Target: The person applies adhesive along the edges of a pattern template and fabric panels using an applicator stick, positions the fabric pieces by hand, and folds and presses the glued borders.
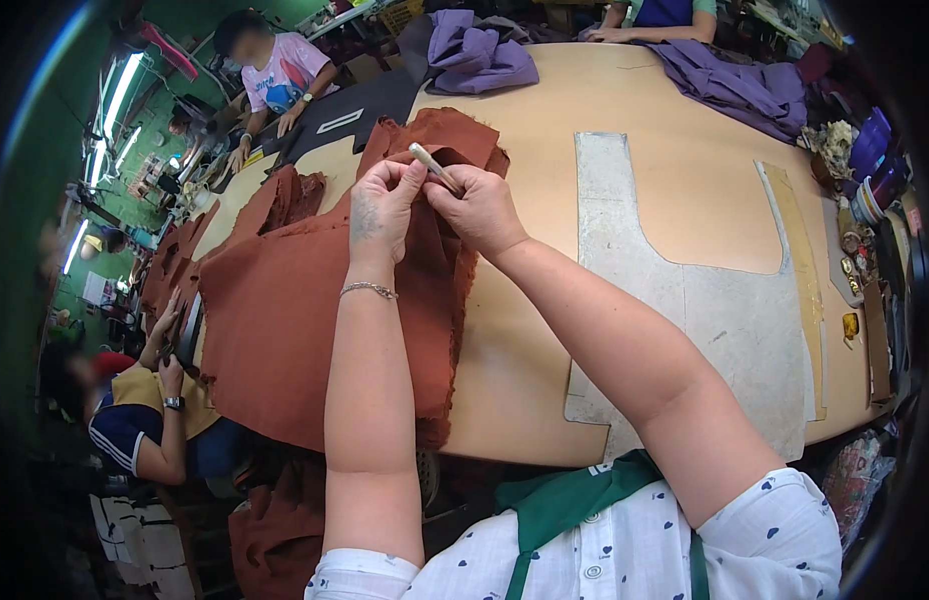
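Both hands meet above a stack of rust-brown cloth (295, 330) with frayed edges, piled on the table. My right hand (480, 208) is closed round a short, slim stick with a pale end (432, 164); whether it is a marker or a tool handle cannot be told. Thumb and fingers of my left hand (383, 205) are pinched together close beside the stick, just over the cloth. What lies between those fingertips is hidden. Behind the hands, the upper layers of cloth are folded and raised.
A large grey pattern sheet (685, 290) with a deep cutout lies at right on the tan tabletop (525, 330). Purple cloth (480, 55) is heaped at the back, with more purple cloth (730, 85) at back right. People work at the left and far sides.
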Tool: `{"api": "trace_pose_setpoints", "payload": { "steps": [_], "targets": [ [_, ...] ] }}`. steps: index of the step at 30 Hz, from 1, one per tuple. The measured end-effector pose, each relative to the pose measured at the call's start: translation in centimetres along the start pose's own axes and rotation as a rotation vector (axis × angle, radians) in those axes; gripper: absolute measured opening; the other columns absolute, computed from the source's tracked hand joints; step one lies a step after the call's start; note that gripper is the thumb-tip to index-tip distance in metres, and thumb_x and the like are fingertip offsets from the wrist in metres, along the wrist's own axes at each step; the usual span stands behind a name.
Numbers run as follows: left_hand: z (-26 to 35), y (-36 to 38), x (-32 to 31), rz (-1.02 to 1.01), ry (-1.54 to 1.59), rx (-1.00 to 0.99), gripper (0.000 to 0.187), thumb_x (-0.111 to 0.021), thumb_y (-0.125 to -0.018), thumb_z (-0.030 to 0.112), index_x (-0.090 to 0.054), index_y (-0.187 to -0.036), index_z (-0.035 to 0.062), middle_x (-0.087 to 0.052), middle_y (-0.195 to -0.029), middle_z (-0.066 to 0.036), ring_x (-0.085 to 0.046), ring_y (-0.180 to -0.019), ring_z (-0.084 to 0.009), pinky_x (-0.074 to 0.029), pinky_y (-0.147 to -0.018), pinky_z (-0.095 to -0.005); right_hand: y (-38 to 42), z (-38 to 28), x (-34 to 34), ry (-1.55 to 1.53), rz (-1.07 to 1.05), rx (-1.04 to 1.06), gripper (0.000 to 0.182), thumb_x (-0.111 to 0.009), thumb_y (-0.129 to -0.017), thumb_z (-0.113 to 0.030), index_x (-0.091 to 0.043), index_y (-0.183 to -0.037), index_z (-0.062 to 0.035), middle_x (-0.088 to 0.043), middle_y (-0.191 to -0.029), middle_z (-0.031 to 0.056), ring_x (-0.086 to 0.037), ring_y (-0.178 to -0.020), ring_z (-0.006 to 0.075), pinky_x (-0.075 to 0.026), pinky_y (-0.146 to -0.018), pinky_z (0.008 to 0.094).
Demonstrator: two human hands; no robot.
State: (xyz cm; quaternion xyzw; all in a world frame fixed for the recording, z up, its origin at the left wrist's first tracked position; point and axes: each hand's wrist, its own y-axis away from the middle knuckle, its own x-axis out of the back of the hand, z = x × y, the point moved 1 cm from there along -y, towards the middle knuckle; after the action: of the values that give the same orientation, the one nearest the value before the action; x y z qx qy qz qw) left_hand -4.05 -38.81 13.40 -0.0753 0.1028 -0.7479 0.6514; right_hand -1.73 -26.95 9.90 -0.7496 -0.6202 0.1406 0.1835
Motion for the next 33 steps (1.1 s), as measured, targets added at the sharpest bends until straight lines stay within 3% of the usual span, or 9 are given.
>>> {"api": "trace_pose_setpoints", "payload": {
  "steps": [5, 11, 14, 17, 20, 28, 33],
  "targets": [
    [-0.6, -0.1, 0.4, -0.041, 0.147, 0.073, 0.011, -0.063, -0.08, 0.015, -0.056, -0.075, 0.0071, -0.058, -0.074, 0.001, -0.054, -0.067, -0.0062, -0.043, -0.057, -0.0189, 0.1, -0.2, -0.1, -0.018, 0.029, 0.036, 0.017, -0.059, -0.074, -0.018, -0.062, -0.074, -0.001, -0.06, -0.069, 0.0125, -0.058, -0.062, 0.0212, -0.045, -0.06, 0.0305],
    [-0.4, 0.4, -0.2, 0.053, 0.178, 0.183, 0.011, -0.063, -0.079, 0.015, -0.056, -0.081, 0.0075, -0.058, -0.078, 0.0, -0.055, -0.07, -0.0088, -0.047, -0.064, -0.0222, -0.2, 0.4, 0.0, 0.004, 0.02, -0.036, 0.015, -0.058, -0.075, -0.017, -0.062, -0.074, -0.0021, -0.059, -0.066, 0.0134, -0.058, -0.059, 0.0205, -0.045, -0.059, 0.0303],
    [-0.9, 0.5, -0.1, 0.035, 0.194, 0.131, 0.013, -0.063, -0.078, 0.008, -0.055, -0.087, 0.0055, -0.058, -0.081, -0.002, -0.055, -0.073, -0.0096, -0.047, -0.067, -0.0222, -0.3, 0.8, -0.1, -0.052, 0.045, -0.055, 0.015, -0.058, -0.075, -0.017, -0.062, -0.074, -0.002, -0.059, -0.065, 0.0137, -0.057, -0.058, 0.0203, -0.045, -0.058, 0.0303],
    [-1.0, 0.5, -0.5, 0.021, 0.083, -0.041, 0.014, -0.062, -0.076, 0.0, -0.054, -0.087, 0.0027, -0.058, -0.081, -0.004, -0.055, -0.074, -0.0092, -0.046, -0.07, -0.0208, -0.6, 1.4, -0.1, -0.086, 0.048, -0.058, 0.015, -0.058, -0.076, -0.016, -0.062, -0.073, -0.0017, -0.059, -0.065, 0.0137, -0.057, -0.058, 0.0199, -0.045, -0.058, 0.0301],
    [-1.2, 0.2, -0.4, 0.03, 0.076, -0.055, 0.022, -0.06, -0.074, -0.007, -0.053, -0.093, 0.0007, -0.058, -0.085, -0.006, -0.055, -0.075, -0.0101, -0.046, -0.072, -0.021, -0.6, 1.6, -0.2, -0.117, 0.055, -0.057, 0.014, -0.058, -0.076, -0.015, -0.061, -0.075, -0.0008, -0.059, -0.065, 0.0132, -0.057, -0.058, 0.0185, -0.045, -0.059, 0.0291],
    [-0.6, 0.5, -0.7, 0.066, 0.103, 0.029, 0.029, -0.06, -0.074, -0.006, -0.051, -0.1, 0.0018, -0.058, -0.088, -0.005, -0.056, -0.079, -0.0108, -0.046, -0.067, -0.0194, -1.0, 2.2, -0.2, -0.269, 0.076, -0.088, 0.017, -0.06, -0.074, -0.014, -0.062, -0.08, 0.0023, -0.062, -0.068, 0.0087, -0.056, -0.061, 0.0106, -0.045, -0.06, 0.0254],
    [-1.2, 0.4, -0.5, 0.026, 0.044, -0.022, 0.03, -0.06, -0.074, -0.005, -0.051, -0.102, 0.0027, -0.058, -0.089, -0.004, -0.056, -0.079, -0.0092, -0.044, -0.063, -0.0176, -1.1, 2.5, 0.0, -0.252, 0.085, -0.085, 0.018, -0.06, -0.072, -0.015, -0.061, -0.078, 0.0018, -0.06, -0.066, 0.0094, -0.056, -0.061, 0.0121, -0.045, -0.06, 0.0264]
  ]
}}
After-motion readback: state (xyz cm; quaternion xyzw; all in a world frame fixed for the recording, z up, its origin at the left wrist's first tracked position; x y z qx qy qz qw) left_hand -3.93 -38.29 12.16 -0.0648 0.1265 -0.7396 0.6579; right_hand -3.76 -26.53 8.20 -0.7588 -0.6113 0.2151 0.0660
